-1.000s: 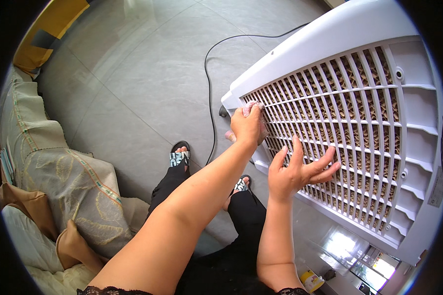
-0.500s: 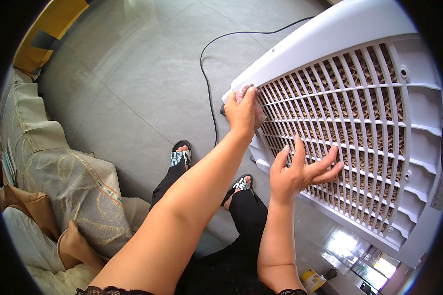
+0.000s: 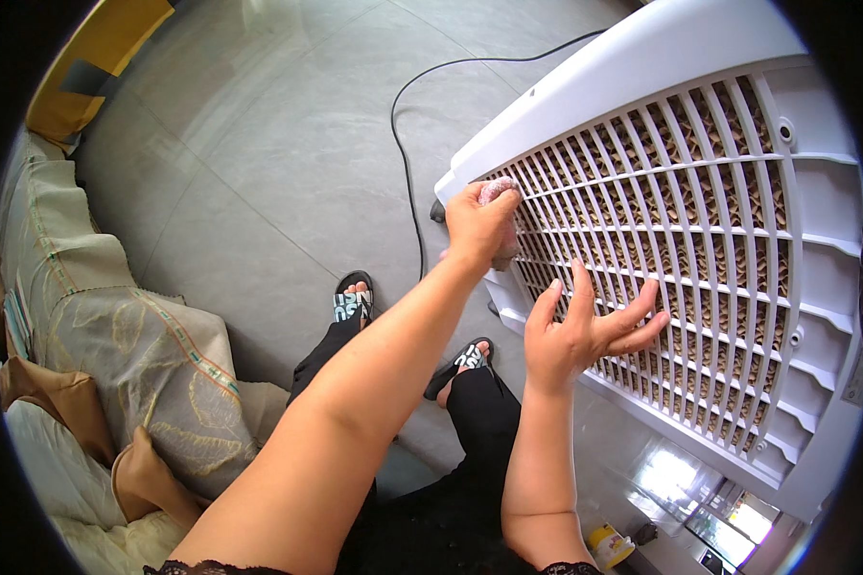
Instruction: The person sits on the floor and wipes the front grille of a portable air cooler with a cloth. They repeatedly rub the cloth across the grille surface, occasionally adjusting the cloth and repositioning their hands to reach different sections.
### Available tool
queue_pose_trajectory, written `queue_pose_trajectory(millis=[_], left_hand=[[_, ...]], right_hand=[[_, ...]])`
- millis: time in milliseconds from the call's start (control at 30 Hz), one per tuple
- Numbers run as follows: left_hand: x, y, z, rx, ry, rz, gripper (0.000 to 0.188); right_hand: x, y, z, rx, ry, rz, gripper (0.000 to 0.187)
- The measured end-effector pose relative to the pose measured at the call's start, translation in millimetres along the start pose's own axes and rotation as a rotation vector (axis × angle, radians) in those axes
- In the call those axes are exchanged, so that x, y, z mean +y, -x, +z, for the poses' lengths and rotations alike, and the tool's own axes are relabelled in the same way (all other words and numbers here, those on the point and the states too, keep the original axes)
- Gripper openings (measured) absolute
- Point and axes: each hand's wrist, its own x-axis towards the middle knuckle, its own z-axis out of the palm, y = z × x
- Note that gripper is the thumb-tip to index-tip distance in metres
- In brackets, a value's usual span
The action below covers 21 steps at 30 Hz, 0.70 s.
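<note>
A white air cooler [image 3: 547,125] stands to the right, its slatted grille [image 3: 642,230] facing me with brown honeycomb padding behind the bars. At the lower end of the grille, my left hand [image 3: 479,222] is closed around a crumpled pinkish cloth [image 3: 504,251]. Part of that cloth is hidden by the fingers, and it lies against the casing's edge. My right hand [image 3: 580,335] has its fingers spread in front of the grille and holds nothing. Whether its fingertips touch the bars I cannot tell.
A black cable [image 3: 403,144] curves across the grey tiled floor [image 3: 259,125]. Patterned fabric [image 3: 163,355] is heaped at the left, with tan and pale cloth below it. A yellow and white tub [image 3: 609,546] is at the lower right, and my sandalled feet are below my arms.
My left hand has shifted slightly down along the casing's edge with the cloth, and its wrist has turned. My right hand has hardly moved.
</note>
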Motion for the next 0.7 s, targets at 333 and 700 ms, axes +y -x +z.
queue_pose_trajectory(millis=[333,700], left_hand=[[0,3,1,0.028,-0.098,0.039,0.015],[30,3,5,-0.015,-0.246,-0.056,0.017]], right_hand=[[4,2,1,-0.002,0.003,0.004,0.021],[4,0,1,0.008,-0.015,0.009,0.02]])
